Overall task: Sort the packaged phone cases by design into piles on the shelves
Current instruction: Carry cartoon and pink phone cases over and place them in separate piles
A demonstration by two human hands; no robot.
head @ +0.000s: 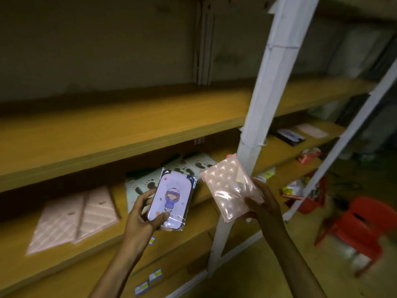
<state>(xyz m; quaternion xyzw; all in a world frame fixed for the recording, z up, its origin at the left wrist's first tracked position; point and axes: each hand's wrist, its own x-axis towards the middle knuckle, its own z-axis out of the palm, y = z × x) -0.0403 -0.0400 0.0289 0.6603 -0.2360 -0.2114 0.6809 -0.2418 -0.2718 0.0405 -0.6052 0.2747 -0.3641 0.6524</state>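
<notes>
Before the shelf (120,134), the left hand (142,214) is gripping a purple cartoon case (171,201). The right hand (263,203) is pinching a pink quilted case (229,188). Farther piles are blurring out.

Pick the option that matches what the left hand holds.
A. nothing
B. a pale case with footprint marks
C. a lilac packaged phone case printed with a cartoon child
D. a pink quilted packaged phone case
C: the left hand grips the lilac packaged phone case printed with a cartoon child; the pink quilted packaged phone case is in the right hand.

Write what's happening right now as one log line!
left hand: holds purple cartoon case | right hand: holds pink quilted case | shelf: pink pile, footprint pile
</notes>
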